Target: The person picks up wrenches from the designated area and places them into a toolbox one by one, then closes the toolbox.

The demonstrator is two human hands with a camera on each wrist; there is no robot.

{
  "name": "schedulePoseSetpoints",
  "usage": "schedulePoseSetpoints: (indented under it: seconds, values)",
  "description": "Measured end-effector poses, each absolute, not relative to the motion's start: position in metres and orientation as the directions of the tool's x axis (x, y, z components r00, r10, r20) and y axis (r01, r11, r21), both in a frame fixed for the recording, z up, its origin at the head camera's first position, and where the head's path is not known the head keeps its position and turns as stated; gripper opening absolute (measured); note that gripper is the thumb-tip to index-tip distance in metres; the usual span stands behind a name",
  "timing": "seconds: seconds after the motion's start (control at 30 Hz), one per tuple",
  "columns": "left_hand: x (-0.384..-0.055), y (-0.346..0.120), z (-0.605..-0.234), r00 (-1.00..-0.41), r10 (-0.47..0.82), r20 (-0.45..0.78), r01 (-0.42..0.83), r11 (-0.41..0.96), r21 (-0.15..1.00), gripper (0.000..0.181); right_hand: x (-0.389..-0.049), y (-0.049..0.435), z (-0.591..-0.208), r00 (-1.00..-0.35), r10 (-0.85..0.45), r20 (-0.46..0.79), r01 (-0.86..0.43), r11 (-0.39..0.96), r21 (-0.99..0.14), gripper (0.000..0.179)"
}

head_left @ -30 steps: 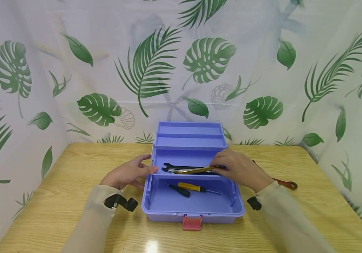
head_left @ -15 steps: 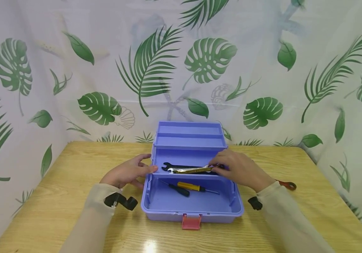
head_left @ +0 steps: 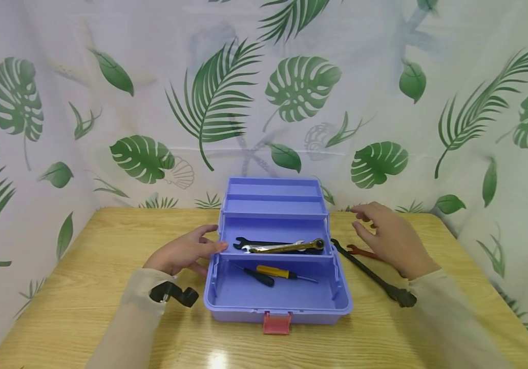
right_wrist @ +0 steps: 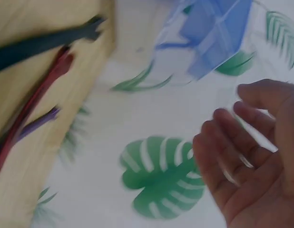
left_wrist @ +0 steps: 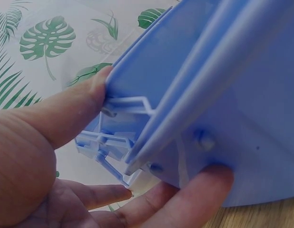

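A blue-violet toolbox (head_left: 233, 316) stands with its trays raised on the wooden table. My left hand (head_left: 183, 252) holds its left side, thumb on the middle tray's edge and fingertips against the outer wall (left_wrist: 261, 156). In that tray a gold wrench (head_left: 282, 249) lies over a silver wrench (head_left: 247, 249) and a black wrench (head_left: 259, 242). Below, the bottom compartment holds a yellow-handled screwdriver (head_left: 273, 271) and a dark-handled one (head_left: 261, 277). Right of the box my right hand (head_left: 395, 238) hovers with nothing in it, fingers loosely bent.
On the table to the right lie a large black wrench (head_left: 368, 271) and a red wrench (head_left: 360, 251), partly behind my right hand. Beside them the right wrist view shows a small purple tool (right_wrist: 37, 125). A leaf-printed curtain (head_left: 227, 31) backs the table.
My right hand has let go of the gold wrench in the middle tray and moved right, out over the table. The large black wrench has come into sight. My left hand stays put.
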State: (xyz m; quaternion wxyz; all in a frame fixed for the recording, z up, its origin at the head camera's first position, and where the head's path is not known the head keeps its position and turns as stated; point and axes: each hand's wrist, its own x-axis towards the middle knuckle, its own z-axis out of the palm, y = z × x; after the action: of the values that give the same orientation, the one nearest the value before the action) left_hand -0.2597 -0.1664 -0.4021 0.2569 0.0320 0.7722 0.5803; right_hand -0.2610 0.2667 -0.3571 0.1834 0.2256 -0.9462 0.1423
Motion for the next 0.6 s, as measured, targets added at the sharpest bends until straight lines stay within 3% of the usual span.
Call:
schedulePoseSetpoints:
  seconds: [0.27, 0.47, 0.6]
  values:
    - [-0.259, -0.167, -0.402, -0.865, 0.345, -0.365, -0.255, 0.324, 0.911, 0.084, -0.271, 0.326, -0.376, -0.951, -0.269, 0.156, -0.296, 0.936, -0.189, 0.035]
    - [-0.259, -0.167, -0.402, -0.865, 0.35, -0.359, -0.245, 0.329, 0.912, 0.084, -0.275, 0.355, -0.387, -0.97, -0.242, -0.035, -0.238, 0.966, -0.097, 0.039]
    - [-0.259, -0.167, -0.4, -0.865, 0.349, -0.36, -0.244, 0.334, 0.91, 0.084, -0.275, 0.366, -0.392, -0.957, -0.234, -0.173, -0.217, 0.97, -0.111, 0.045]
